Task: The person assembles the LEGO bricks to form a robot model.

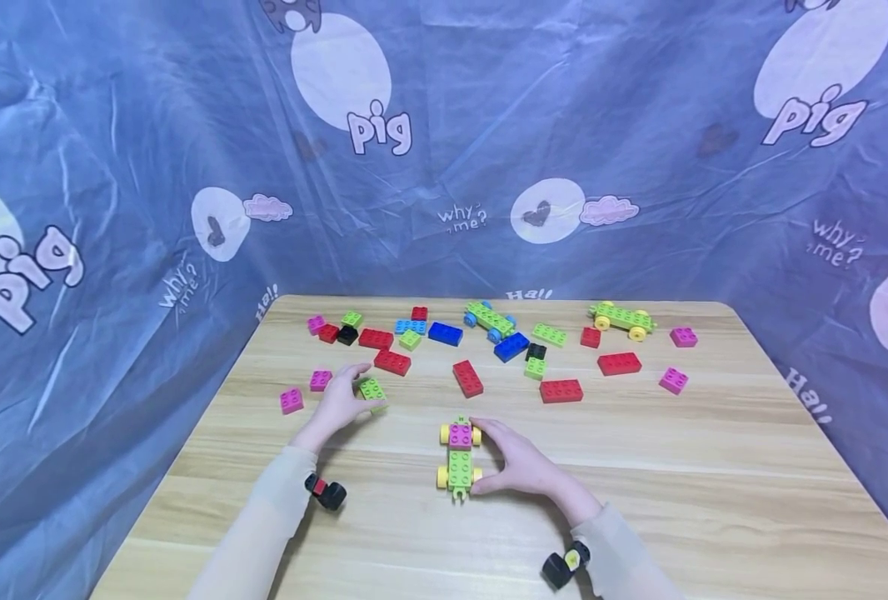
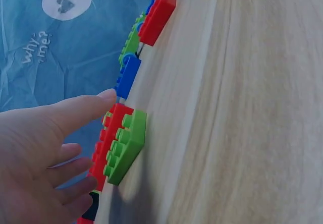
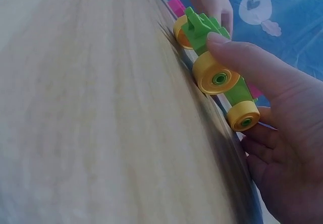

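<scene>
1. Nearest, we find the right hand (image 1: 522, 467) curved round the right side of a lime-green toy car (image 1: 460, 473) on yellow wheels. Its thumb is at the near end, its fingers by the far wheel; we read this as a steadying grip. The car stands on the wooden table (image 1: 384, 542), just left of the palm, its hitch toward the person.

2. A magenta brick (image 1: 460, 436) sits on the car's far half. The near half shows lime-green studs on top, free for another piece, in our judgement.

3. Farther out, the left hand (image 1: 341, 400) is spread around a lime-green brick (image 1: 372, 392), thumb on the near side and fingers beyond. The brick lies right of the palm, studs up; the wrist view suggests a gap, and we cannot confirm firm contact. That spread would suit a pinch.

4. Two magenta bricks, one (image 1: 320, 381) just beside the left hand, lie to its left; a red brick (image 1: 392, 362) lies just beyond the lime-green one.

5. Along the back we note a blue-wheeled car (image 1: 491, 319) and a second yellow-wheeled car (image 1: 624, 317), well apart from both hands.
</scene>
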Action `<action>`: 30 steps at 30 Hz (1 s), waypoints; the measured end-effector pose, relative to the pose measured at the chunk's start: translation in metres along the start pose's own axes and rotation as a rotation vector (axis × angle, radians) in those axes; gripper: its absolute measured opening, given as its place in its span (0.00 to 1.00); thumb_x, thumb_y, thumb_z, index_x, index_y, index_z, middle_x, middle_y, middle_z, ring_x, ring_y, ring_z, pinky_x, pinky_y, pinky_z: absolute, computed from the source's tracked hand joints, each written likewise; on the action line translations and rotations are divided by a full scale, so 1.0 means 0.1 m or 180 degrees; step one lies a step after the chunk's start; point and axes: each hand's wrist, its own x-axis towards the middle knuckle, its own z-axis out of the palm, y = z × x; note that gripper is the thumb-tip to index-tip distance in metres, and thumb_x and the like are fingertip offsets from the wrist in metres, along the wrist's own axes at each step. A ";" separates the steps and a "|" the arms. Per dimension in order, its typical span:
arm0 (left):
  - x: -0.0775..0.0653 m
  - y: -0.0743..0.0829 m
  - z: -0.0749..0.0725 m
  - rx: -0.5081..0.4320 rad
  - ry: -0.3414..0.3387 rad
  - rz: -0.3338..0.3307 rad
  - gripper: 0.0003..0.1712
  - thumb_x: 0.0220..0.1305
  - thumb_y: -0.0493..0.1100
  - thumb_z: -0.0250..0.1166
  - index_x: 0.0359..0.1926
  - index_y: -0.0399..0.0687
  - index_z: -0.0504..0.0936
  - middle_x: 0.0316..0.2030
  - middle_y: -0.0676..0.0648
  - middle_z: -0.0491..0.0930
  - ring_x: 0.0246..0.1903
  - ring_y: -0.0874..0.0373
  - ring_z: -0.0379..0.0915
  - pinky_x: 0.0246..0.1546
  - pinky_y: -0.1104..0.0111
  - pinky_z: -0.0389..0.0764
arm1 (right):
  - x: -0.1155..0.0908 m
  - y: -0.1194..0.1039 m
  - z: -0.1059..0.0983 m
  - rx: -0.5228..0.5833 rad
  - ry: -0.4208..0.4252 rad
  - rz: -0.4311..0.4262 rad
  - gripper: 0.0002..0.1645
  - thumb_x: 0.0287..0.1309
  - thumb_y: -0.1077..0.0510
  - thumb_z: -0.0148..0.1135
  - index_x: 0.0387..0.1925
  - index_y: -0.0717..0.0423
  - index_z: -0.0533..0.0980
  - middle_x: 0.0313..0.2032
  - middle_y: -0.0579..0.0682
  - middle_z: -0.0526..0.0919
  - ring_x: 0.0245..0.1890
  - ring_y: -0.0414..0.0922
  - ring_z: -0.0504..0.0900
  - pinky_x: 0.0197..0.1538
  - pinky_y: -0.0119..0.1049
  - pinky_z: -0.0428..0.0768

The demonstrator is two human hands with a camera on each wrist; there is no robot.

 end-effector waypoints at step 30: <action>-0.01 -0.08 0.07 0.0242 -0.0233 -0.0107 0.47 0.43 0.40 0.78 0.65 0.32 0.67 0.62 0.31 0.69 0.63 0.36 0.63 0.66 0.49 0.62 | -0.01 0.01 0.02 -0.0042 0.0031 -0.0045 0.66 0.34 0.37 0.78 0.72 0.57 0.57 0.69 0.58 0.64 0.69 0.58 0.61 0.69 0.57 0.59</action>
